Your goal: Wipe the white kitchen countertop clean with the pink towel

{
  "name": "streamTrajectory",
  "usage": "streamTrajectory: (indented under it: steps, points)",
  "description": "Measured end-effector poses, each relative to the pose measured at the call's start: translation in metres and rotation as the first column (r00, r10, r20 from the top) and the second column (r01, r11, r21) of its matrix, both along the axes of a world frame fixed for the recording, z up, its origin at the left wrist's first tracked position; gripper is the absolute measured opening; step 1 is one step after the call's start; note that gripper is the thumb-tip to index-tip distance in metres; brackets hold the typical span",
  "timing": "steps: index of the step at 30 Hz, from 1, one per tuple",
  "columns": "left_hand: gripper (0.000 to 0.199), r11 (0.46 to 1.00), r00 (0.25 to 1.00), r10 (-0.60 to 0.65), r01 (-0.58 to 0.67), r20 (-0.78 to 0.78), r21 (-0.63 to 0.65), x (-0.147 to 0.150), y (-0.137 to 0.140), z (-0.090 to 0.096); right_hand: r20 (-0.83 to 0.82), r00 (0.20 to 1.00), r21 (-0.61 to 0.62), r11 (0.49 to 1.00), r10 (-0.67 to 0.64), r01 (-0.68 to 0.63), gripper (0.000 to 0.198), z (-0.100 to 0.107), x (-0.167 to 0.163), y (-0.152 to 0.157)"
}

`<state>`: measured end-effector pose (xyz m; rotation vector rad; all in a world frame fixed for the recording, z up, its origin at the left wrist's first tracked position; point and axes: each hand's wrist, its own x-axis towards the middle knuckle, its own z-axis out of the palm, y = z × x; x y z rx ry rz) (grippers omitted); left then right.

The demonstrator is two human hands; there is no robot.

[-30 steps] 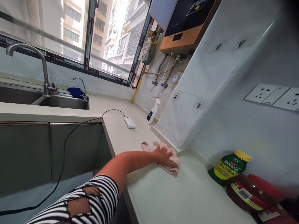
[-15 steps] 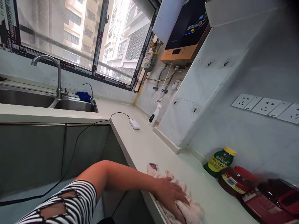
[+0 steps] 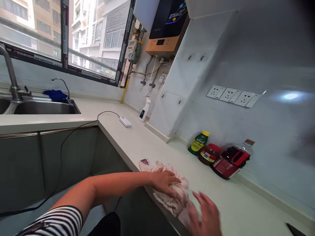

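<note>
A pale pink cloth (image 3: 169, 190) with a small label at its far corner lies bunched along the counter's front edge. My left hand (image 3: 165, 182) reaches across from the left and presses down on it, fingers curved over its folds. Part of the cloth is hidden under that palm. Close by on the right, my right hand (image 3: 206, 214) is raised at the bottom of the view, its fingers apart and a little blurred. Nothing shows in this hand. Its fingertips are near the cloth's right end; whether they touch it I cannot tell.
Along the wall stand a green bottle with a yellow cap (image 3: 199, 143), a red-lidded jar (image 3: 209, 154) and a large dark jug (image 3: 230, 162). Farther back are a white spray bottle (image 3: 144, 110) and a white box (image 3: 125, 122) with a black cable. The sink (image 3: 46, 107) is at left.
The view has swung to the right, showing more of the counter and wall there. My right hand has come into view beside the cloth. My left hand stays on the cloth.
</note>
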<state>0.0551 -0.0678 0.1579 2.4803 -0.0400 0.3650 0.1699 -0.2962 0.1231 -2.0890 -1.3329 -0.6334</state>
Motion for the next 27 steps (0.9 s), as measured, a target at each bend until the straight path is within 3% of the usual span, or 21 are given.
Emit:
streamTrajectory:
  steps: [2,4,6,8,11,15,19,23,25,27]
  points:
    - [0.057,0.998,0.991,0.01,-0.002,0.131,-0.06,-0.009,0.014,0.014,-0.061,0.992,-0.058,0.992,0.111,-0.114,0.061,0.008,-0.011,0.042]
    - [0.05,0.977,0.956,0.209,-0.195,0.207,-0.088,-0.022,0.043,0.029,-0.105,0.987,-0.263,0.954,0.119,-0.143,0.06,0.021,-0.026,0.079]
    - [0.045,0.876,0.865,0.481,-0.482,0.143,-0.032,-0.035,0.078,0.04,-0.116,0.989,-0.47,0.873,0.087,-0.132,0.054,0.037,-0.044,0.108]
    - [0.04,0.811,0.809,0.582,-0.585,0.082,0.008,-0.048,0.11,0.042,-0.13,0.985,-0.584,0.795,0.11,-0.166,0.054,0.051,-0.063,0.13]
    - [0.042,0.78,0.781,0.623,-0.624,0.035,0.039,-0.06,0.142,0.032,-0.134,0.963,-0.598,0.756,0.232,-0.265,0.063,0.06,-0.087,0.155]
    - [0.051,0.769,0.772,0.635,-0.636,0.041,0.062,-0.063,0.159,0.017,-0.097,0.932,-0.514,0.785,0.349,-0.347,0.051,0.054,-0.087,0.172]
    - [0.06,0.784,0.789,0.613,-0.614,0.04,0.088,-0.063,0.165,0.015,-0.113,0.961,-0.504,0.819,0.253,-0.275,0.032,0.048,-0.037,0.156]
    - [0.061,0.799,0.813,0.582,-0.578,0.029,0.162,-0.063,0.164,0.014,-0.128,0.988,-0.522,0.853,-0.084,0.004,0.043,0.044,0.047,0.098]
    - [0.059,0.799,0.825,0.563,-0.557,0.044,0.226,-0.062,0.16,0.011,-0.145,0.947,-0.548,0.821,-0.285,0.163,0.047,0.041,0.086,0.055]
    - [0.056,0.803,0.844,0.531,-0.528,0.07,0.275,-0.058,0.153,0.007,-0.161,0.85,-0.565,0.752,-0.502,0.338,0.054,0.037,0.117,0.01]
